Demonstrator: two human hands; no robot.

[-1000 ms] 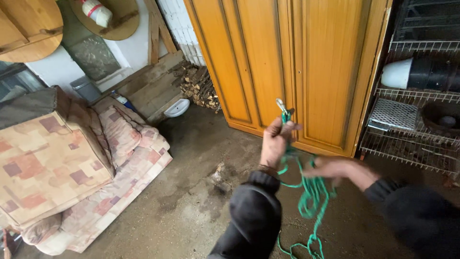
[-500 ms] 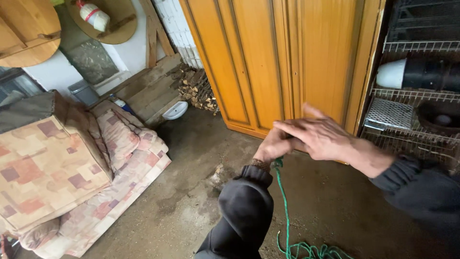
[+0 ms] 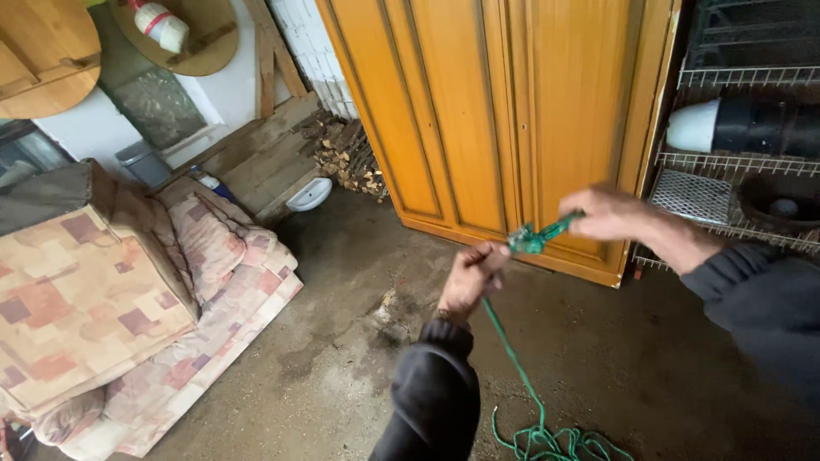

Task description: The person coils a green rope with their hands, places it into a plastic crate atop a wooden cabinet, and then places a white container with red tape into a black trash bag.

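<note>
A thin green rope (image 3: 511,358) runs from my hands down to a loose tangle on the concrete floor at the bottom of the view. My left hand (image 3: 471,277) is closed around the rope just below a small bunched knot. My right hand (image 3: 608,213) pinches the rope's short end and holds it taut up and to the right of the knot. Both arms wear dark sleeves.
A tall orange wooden cabinet (image 3: 478,111) stands right behind my hands. Wire shelves (image 3: 735,162) with a black and white pipe are at the right. Patterned cushions (image 3: 111,299) are piled at the left. Stacked firewood (image 3: 346,158) and a white bowl (image 3: 309,196) lie by the back wall.
My right hand has drawn away from my left to the right, stretching the rope's end taut. The loops that hung between the hands a second ago now lie on the floor.
</note>
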